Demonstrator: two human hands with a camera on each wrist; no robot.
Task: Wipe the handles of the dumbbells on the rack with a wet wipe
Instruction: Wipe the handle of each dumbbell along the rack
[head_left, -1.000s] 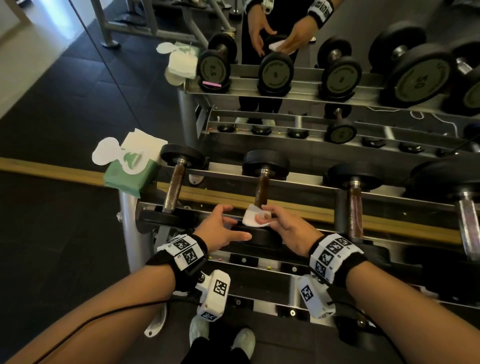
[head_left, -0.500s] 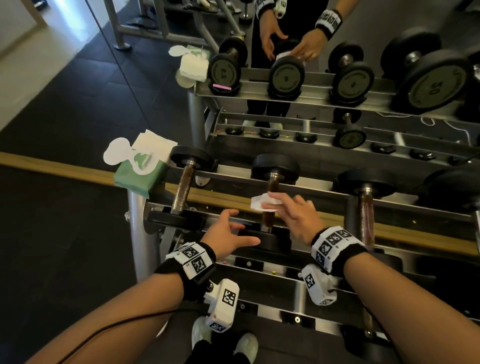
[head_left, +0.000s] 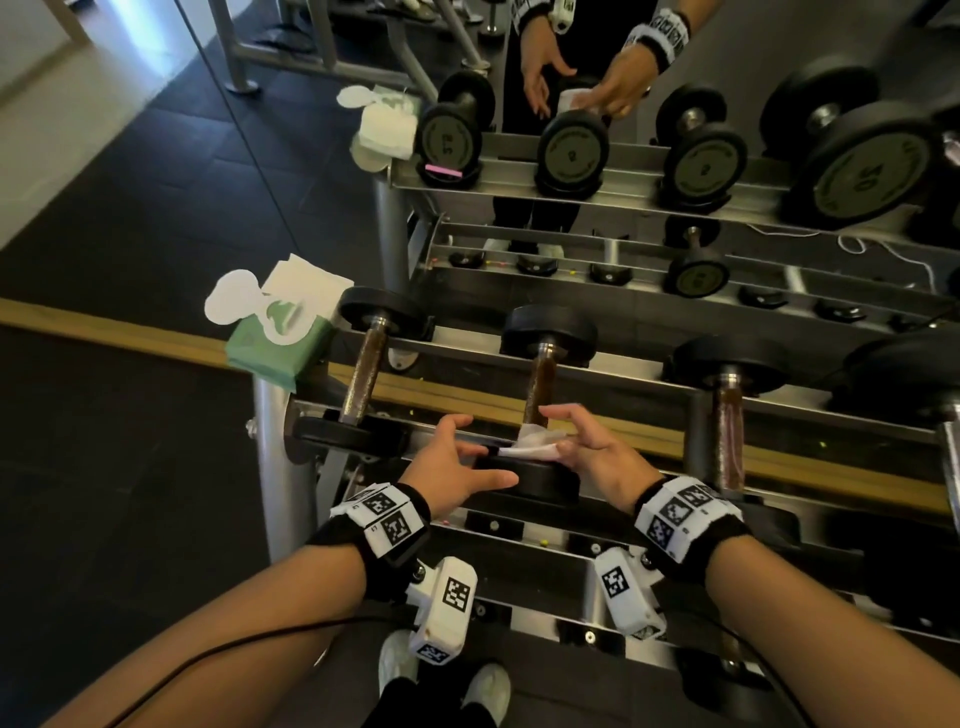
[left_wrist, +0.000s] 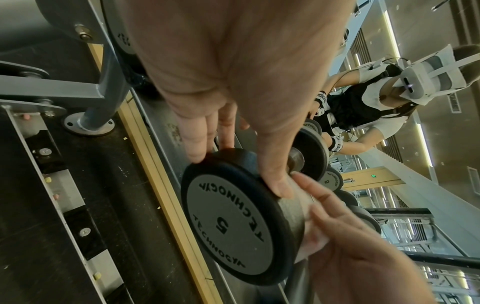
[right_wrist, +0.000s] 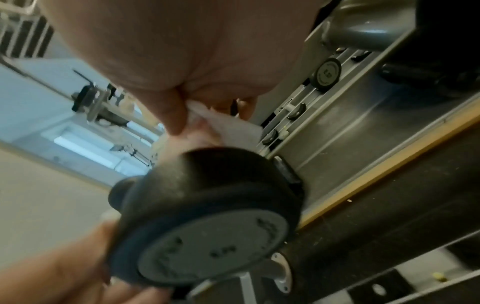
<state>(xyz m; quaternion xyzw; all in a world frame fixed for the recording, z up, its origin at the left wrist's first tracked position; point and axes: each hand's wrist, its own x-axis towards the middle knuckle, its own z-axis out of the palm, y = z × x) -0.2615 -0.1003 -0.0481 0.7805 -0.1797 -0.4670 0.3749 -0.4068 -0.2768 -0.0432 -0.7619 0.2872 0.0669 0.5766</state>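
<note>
The middle dumbbell lies on the top shelf of the rack, its brown handle (head_left: 540, 382) pointing away from me. My right hand (head_left: 582, 441) pinches a white wet wipe (head_left: 535, 444) against the near end of that handle, just above the near black head (head_left: 540, 483). In the right wrist view the wipe (right_wrist: 231, 127) sits between thumb and fingers above the head (right_wrist: 207, 226). My left hand (head_left: 462, 452) rests on that head with straight fingers. In the left wrist view its fingers and thumb touch the rim of the head (left_wrist: 233, 222), which is marked 5.
A green wipe pack (head_left: 275, 348) with a sheet sticking out sits on the rack's left end. More dumbbells lie to the left (head_left: 366, 374) and right (head_left: 727, 415). A mirror behind the rack shows the reflected rack (head_left: 571, 150) and person. The steel post (head_left: 280, 457) stands at left.
My right hand slid the wipe up the handle away from me, then back down to the near end. My left hand stayed on the near head.
</note>
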